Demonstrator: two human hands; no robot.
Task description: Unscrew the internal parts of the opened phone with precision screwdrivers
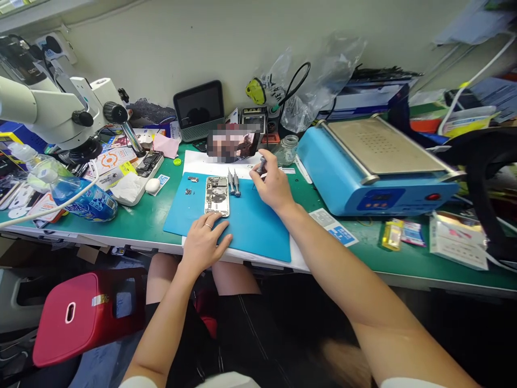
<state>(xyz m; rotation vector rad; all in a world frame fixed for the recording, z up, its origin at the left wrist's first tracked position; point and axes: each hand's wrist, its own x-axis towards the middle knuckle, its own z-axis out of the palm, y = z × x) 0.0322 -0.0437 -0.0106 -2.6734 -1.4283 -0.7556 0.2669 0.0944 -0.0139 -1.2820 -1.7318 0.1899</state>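
Observation:
An opened phone (217, 197) with its inner parts bare lies on a blue mat (254, 231). My left hand (207, 240) rests flat with fingers spread, the fingertips touching the phone's near edge. Two grey screwdrivers (233, 183) lie side by side just right of the phone. Above the mat's right side, my right hand (273, 183) pinches another grey screwdriver (262, 165), its tip pointing down and clear of the phone. Small phone parts (193, 179) sit on the mat left of the phone.
A propped phone (234, 144) showing a blurred picture stands behind the mat, near a glass jar (287, 150). A blue heating-plate machine (343, 178) occupies the right. To the left are a microscope (52, 113), a blue bottle (86, 202) and a white cable (60, 207).

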